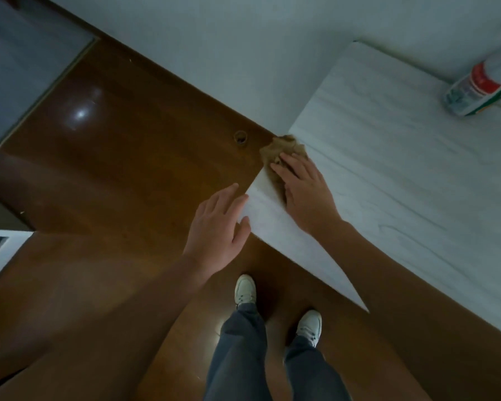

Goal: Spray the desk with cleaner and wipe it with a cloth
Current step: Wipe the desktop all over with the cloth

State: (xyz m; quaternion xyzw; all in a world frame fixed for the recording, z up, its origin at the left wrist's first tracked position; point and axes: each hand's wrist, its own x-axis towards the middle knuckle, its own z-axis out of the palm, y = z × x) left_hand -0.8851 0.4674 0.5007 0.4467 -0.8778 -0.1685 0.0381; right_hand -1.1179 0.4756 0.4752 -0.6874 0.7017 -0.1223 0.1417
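Observation:
The white marbled desk [394, 157] fills the right side of the view. A crumpled tan cloth [281, 150] lies on the desk's left edge, partly hanging over it. My right hand [305, 188] presses flat on the cloth, fingers spread and pointing to the far left. My left hand [219, 224] rests open against the desk's near left corner, fingers apart, holding nothing. The cleaner bottle [480, 85], white with a red band and green label, stands at the desk's far right by the wall, partly cut off by the frame.
A white wall [229, 47] runs behind the desk. Glossy brown wooden floor [113, 169] lies to the left, with a small round fitting [240, 138] near the wall. My legs in grey trousers and white shoes [245, 290] stand beside the desk edge.

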